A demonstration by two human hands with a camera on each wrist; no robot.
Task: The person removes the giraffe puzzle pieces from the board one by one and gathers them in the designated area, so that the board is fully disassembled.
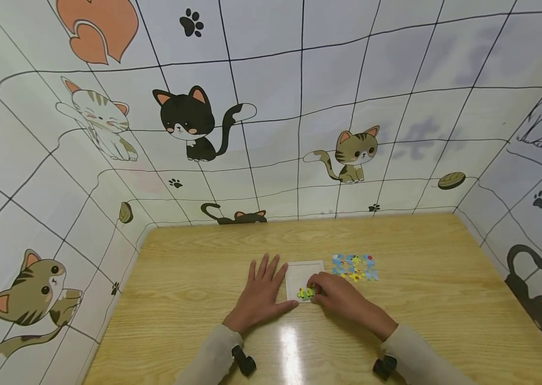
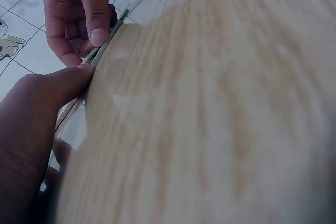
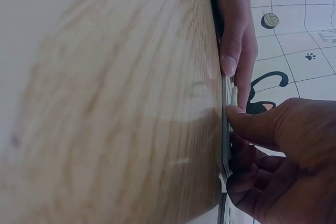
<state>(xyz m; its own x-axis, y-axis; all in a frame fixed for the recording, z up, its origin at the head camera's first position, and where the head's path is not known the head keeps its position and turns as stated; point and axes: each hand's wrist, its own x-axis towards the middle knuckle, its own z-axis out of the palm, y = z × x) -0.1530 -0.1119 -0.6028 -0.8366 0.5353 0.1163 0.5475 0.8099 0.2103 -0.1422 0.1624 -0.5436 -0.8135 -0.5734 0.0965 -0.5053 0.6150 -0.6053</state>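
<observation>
A white square puzzle tray point(image 1: 300, 271) lies on the table. Green and yellow jigsaw pieces point(image 1: 303, 293) sit along its near edge. My left hand point(image 1: 261, 293) rests to the left of the tray with fingers spread, its thumb reaching along the tray's near edge. With curled fingers, my right hand point(image 1: 340, 297) pinches a puzzle piece at the tray's near right corner; the piece is mostly hidden by the fingertips. In the right wrist view, the right thumb point(image 3: 254, 128) is right at the tray's edge, close to the left thumb point(image 3: 230, 59).
Several loose jigsaw pieces point(image 1: 355, 267), blue and yellow, lie grouped just right of the tray, behind the right hand. The wood-grained table point(image 1: 194, 256) meets walls with cat drawings point(image 1: 271, 133) at the back and both sides.
</observation>
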